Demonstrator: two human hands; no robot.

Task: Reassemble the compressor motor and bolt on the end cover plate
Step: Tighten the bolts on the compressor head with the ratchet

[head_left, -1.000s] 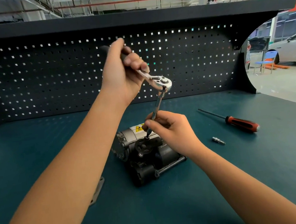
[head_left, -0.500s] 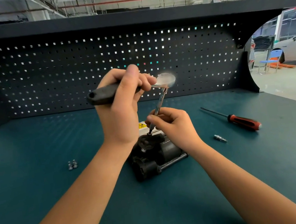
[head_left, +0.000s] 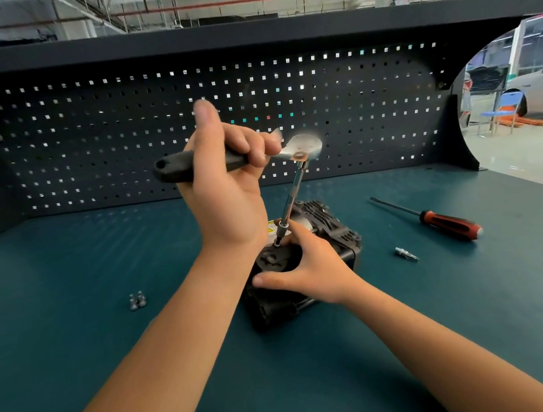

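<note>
Workbench (head_left: 73, 335): green top; everything I need lies on it, in front of the pegboard.
Compressor motor (head_left: 330, 229): lies on its side at the middle of the bench, finned end away from me, end cover plate (head_left: 275, 261) facing me and up.
Left hand (head_left: 227, 197): fingers wrapped round the black handle of the ratchet (head_left: 189, 165), thumb sticking straight up. It is above the motor and the farther hand from the bolt.
Right hand (head_left: 316, 267): clamped over the motor body, thumb stretched along the cover's lower edge. It is the nearer hand, with fingertips just beside the socket end. I cannot tell whether they touch it.
Extension bar (head_left: 291, 196): its long axis slants from the blurred ratchet head at upper right down and left to the cover's top edge.
Bolt (head_left: 277, 243): under the socket tip, mostly hidden.
Turning relation: the handle points to my left, across the bar's axis, so I judge the next swing should go round that slanted bar.
Spare bolts (head_left: 137, 300): two, well to the left.
</note>
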